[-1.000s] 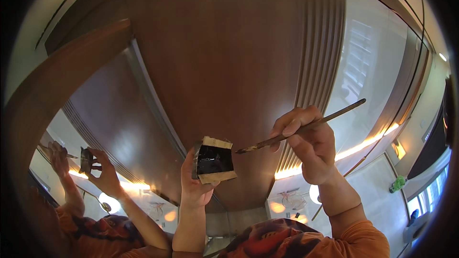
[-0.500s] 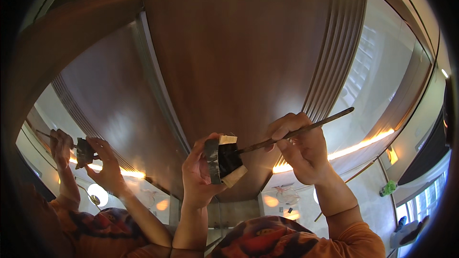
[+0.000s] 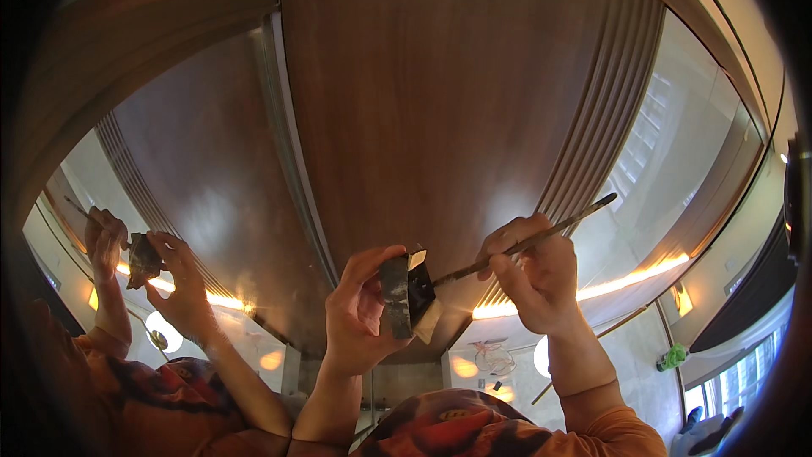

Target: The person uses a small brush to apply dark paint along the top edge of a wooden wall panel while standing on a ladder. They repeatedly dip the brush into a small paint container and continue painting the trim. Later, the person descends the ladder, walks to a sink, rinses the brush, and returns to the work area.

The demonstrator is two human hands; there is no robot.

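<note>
My left hand [image 3: 353,313] is wrapped round a small dark container [image 3: 396,296] with a grey-black, smeared outer side, a black inside and pale cream flaps. Its opening faces right. Between the fingers and thumb of my right hand [image 3: 545,283] is a thin, dark-handled paintbrush [image 3: 562,227]. The brush points down to the left, and its tip reaches the black inside of the container. The bristles are hidden there. A mirror-like panel at the left shows a reflection of both hands, the container and the brush.
A tall brown wood panel [image 3: 440,101] stands before me, with a ribbed strip [image 3: 592,101] at its right. A metal trim [image 3: 296,135] runs down its left. Beyond are a lit strip [image 3: 630,283], a crumpled green thing [image 3: 673,357] and a window [image 3: 744,372].
The container has turned in my left hand, so less of its black inside shows. It sits slightly farther right. The brush tip stays at its opening, and the whole view has shifted a little.
</note>
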